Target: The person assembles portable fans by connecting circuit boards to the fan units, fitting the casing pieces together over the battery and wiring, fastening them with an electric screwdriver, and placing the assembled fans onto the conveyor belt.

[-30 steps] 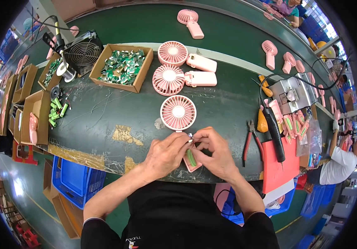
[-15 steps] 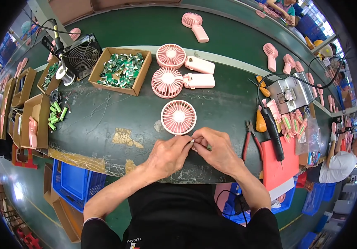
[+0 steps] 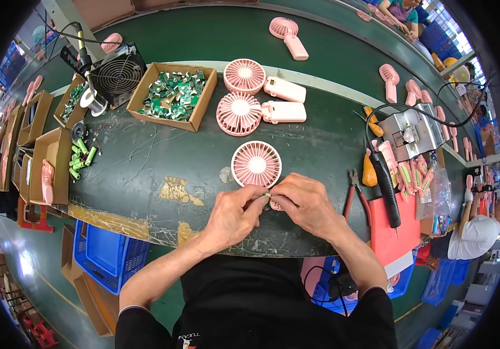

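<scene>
Pink handheld fan (image 3: 256, 164): lying flat on the green bench (image 3: 163, 168), round grille facing up, near the front edge; its handle end is lying hidden under the two hands.

Left hand (image 3: 234, 216): coming in from the lower edge, fingers curled and pressing together on a small green part (image 3: 267, 196) at the base of the fan.

Right hand (image 3: 304, 203): lying just beside the left, fingertips meeting it over the same small part, pinching; what else it is holding cannot be told.

Two more pink fans (image 3: 239, 114) and (image 3: 245, 76): lying further back with handles pointing right, well apart from the hands.

Cardboard box (image 3: 174, 95): sitting at the back left, holding green circuit boards.

Black grille fan (image 3: 118, 74): standing left of that box.

Red-handled pliers (image 3: 356, 195): lying on the bench just right of the right hand.

Blue crate (image 3: 108, 253): sitting on the floor below the bench's front edge.
</scene>
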A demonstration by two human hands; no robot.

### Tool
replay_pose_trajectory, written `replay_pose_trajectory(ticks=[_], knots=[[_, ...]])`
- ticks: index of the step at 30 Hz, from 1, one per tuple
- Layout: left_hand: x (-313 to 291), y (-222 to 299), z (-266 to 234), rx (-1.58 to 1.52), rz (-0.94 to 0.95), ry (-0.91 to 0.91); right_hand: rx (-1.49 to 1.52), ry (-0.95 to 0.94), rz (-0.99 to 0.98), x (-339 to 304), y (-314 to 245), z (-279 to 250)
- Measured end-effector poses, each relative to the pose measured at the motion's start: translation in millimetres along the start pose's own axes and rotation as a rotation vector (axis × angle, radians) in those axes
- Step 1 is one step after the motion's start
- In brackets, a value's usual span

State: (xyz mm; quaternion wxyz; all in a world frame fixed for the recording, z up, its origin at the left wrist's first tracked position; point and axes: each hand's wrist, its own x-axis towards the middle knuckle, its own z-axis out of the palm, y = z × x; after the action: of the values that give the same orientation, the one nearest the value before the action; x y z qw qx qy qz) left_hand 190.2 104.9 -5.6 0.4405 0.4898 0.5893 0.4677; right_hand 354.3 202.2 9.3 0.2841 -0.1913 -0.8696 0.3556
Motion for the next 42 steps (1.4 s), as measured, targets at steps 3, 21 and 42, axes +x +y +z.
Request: replay_pose_trajectory(ticks=[3,21,42], knots=[[5,3,1,0.002,0.023,-0.047,-0.113,0.005,-0.092,-4,1,-5],[17,10,-30,-0.198,-0.232,-0.296,-0.073,-0.020,-0.290,8,1,-7],[33,36,-34,-0.038,-0.241,-0.476,-0.047,-0.008,-0.365,1,5,-12]])
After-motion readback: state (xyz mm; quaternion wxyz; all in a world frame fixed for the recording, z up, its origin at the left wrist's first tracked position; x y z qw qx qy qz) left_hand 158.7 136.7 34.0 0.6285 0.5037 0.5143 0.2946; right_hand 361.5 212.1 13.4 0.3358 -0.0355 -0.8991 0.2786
